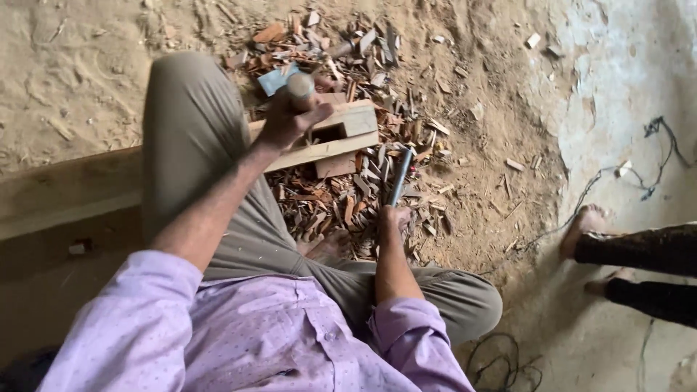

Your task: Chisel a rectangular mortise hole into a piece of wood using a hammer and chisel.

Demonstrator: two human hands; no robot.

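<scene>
Wood chips, reddish and pale, lie heaped on the sandy floor [80,80] ahead of us, thickest around a long pale wooden plank [341,138] with a rectangular slot cut near its end. We sit over the plank, our knee in olive trousers [189,123] raised across it, lilac shirt sleeves pushed up our forearms.

Our left hand [290,120] is clenched around the round wooden handle of a chisel [300,86], its butt showing pale above the fingers; the tool stands at the plank's slotted end, the blade hidden behind the hand. A small grey-blue flat scrap [276,78] lies just beside the handle.

Our right hand [394,220] grips the lower end of a dark metal rod-like tool [401,176], which points up and away over the chips, just right of the plank's end. What its far tip is, we cannot tell.

Our bare foot [330,245] rests among the chips between the two arms.

At the right edge another person's bare feet [584,221] stand on pale concrete, with a thin dark cable [657,156] trailing nearby.
</scene>
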